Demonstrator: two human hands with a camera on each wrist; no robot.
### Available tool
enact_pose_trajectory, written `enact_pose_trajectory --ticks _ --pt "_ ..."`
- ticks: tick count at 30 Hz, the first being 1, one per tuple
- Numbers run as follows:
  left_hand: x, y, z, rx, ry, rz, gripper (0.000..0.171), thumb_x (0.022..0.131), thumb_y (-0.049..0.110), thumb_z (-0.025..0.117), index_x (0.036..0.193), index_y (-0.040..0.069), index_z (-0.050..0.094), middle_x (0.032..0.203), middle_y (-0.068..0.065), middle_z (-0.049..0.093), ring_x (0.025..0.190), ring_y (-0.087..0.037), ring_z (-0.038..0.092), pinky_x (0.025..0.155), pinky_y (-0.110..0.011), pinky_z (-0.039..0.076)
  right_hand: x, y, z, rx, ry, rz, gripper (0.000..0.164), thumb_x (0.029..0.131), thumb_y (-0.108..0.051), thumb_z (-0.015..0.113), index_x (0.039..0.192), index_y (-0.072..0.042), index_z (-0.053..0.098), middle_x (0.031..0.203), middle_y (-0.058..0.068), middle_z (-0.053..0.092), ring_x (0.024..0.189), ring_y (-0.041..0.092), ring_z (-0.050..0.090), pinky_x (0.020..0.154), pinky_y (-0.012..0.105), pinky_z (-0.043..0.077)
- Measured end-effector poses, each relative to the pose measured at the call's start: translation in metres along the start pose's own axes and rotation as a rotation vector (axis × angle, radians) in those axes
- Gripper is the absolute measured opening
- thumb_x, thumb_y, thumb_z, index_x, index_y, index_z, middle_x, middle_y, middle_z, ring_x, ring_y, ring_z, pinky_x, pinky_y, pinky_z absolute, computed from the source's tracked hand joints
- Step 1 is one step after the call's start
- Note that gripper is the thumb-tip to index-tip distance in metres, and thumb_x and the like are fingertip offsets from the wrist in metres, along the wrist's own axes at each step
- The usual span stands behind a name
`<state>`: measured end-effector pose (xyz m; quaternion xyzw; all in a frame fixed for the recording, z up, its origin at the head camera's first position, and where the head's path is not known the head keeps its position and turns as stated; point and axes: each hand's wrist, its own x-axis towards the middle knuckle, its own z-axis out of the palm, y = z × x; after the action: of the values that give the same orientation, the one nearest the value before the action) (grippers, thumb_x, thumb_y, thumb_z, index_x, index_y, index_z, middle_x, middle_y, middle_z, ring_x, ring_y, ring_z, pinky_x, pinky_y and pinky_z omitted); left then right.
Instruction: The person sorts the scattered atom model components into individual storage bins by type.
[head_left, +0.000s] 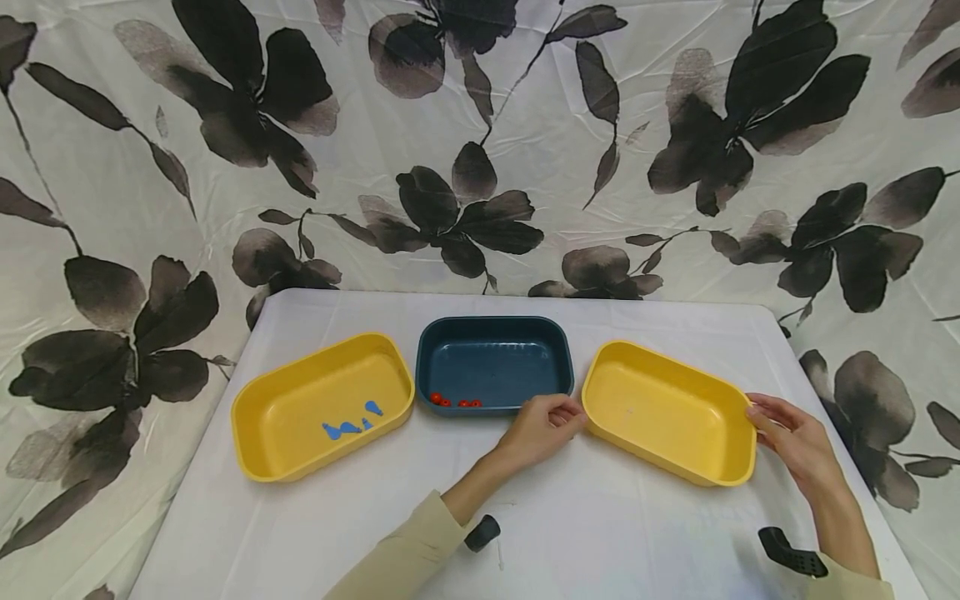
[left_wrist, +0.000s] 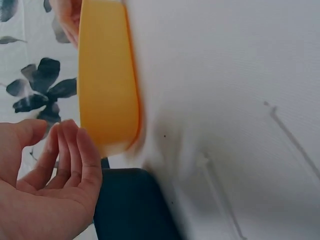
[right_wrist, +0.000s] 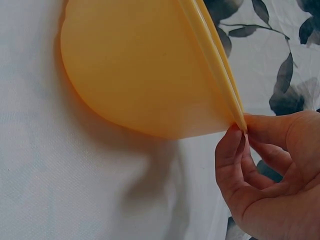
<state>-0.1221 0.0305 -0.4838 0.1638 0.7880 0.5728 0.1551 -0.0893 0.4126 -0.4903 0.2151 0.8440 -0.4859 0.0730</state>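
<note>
At the right of the table, a yellow tray [head_left: 667, 408] lies slanted, with no objects seen inside. My right hand [head_left: 798, 442] pinches its right-end rim between thumb and fingers, plainly seen in the right wrist view, where the yellow tray [right_wrist: 140, 70] fills the top. My left hand [head_left: 543, 429] is at the same tray's left end. In the left wrist view the left hand [left_wrist: 60, 185] has gently bent fingers near the tray's corner, thumb apart; whether they touch it I cannot tell. A dark blue tray [head_left: 495, 329] stands just beyond the left hand.
Several small red pieces [head_left: 445, 402] lie in the dark blue tray's near-left part. Further left, another yellow tray [head_left: 277, 417] contains several small blue pieces [head_left: 345, 428]. A white cloth [head_left: 600, 533] covers the table; a floral curtain [head_left: 570, 167] hangs behind.
</note>
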Motion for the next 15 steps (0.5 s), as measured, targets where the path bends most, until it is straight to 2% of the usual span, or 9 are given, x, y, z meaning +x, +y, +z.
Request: enact_pose_trajectory --ticks 6,15 --pt "-0.010 -0.007 -0.008 0.021 0.004 -0.010 0.014 0.099 0.020 0.070 0.104 0.008 0.075 0.089 0.005 0.068 0.079 -0.008 0.059 0.073 -0.019 0.052 0.000 -0.001 0.000 -0.007 -0.002 0.016 0.066 0.106 -0.040 0.055 0.152 0.005 0.039 0.138 0.018 0.049 0.089 -0.007 0.053 0.075 0.012 0.054" --pt "-0.025 -0.022 -0.021 0.034 0.029 -0.022 0.014 0.099 0.020 0.070 0.101 0.008 0.076 0.089 0.005 0.070 0.082 -0.009 0.062 0.077 -0.021 0.054 0.000 -0.001 0.000 -0.002 -0.002 0.022 0.066 0.106 -0.040 0.055 0.152 0.005 0.039 0.138 0.017 0.049 0.090 -0.006 0.053 0.076 0.011 0.054"
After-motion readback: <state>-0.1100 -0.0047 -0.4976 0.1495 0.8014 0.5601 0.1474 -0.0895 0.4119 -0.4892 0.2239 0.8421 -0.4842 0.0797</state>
